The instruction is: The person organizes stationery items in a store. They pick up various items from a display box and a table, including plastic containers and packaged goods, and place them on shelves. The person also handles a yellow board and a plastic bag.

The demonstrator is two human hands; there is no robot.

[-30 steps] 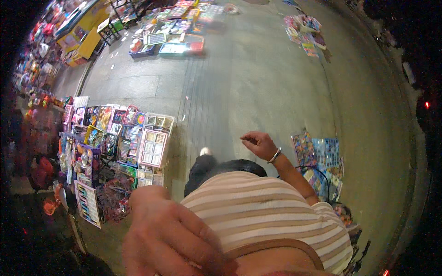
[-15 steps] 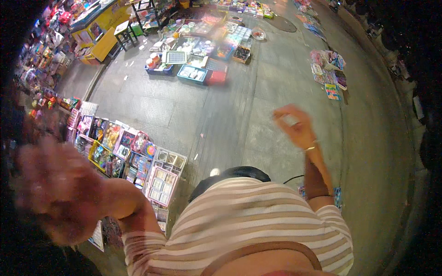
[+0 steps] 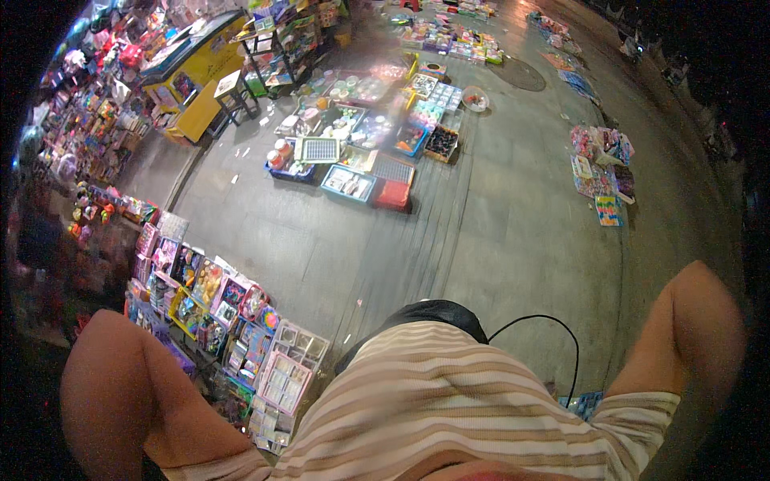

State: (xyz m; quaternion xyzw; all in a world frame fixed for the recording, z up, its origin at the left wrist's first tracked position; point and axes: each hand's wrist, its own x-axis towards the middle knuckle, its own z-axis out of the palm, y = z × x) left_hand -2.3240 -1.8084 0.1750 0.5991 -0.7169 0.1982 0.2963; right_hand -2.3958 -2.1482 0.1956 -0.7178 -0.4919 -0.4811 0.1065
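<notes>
Both arms are raised with bent elbows, and neither of my hands shows. My left arm (image 3: 112, 377) folds at the left edge, beside rows of small goods laid out on the ground. On the other side my right arm (image 3: 682, 337) bends up over the pavement. A striped short-sleeved shirt (image 3: 449, 401) covers my body, and a black cable (image 3: 579, 353) loops out at the right of my waist. Whatever my hands hold or touch is outside the picture.
Clear-lidded cases (image 3: 287, 377) and small wares line the ground at near left. Blue trays (image 3: 349, 184) and baskets of goods stand ahead. Another pile of packets (image 3: 600, 164) lies at right. A stool (image 3: 233, 92) and a yellow counter (image 3: 208, 56) are at far left.
Both hands have risen out of view, the right from over the pavement and the left from the lower left. The elbows now show, and the goods ahead sit lower in the picture.
</notes>
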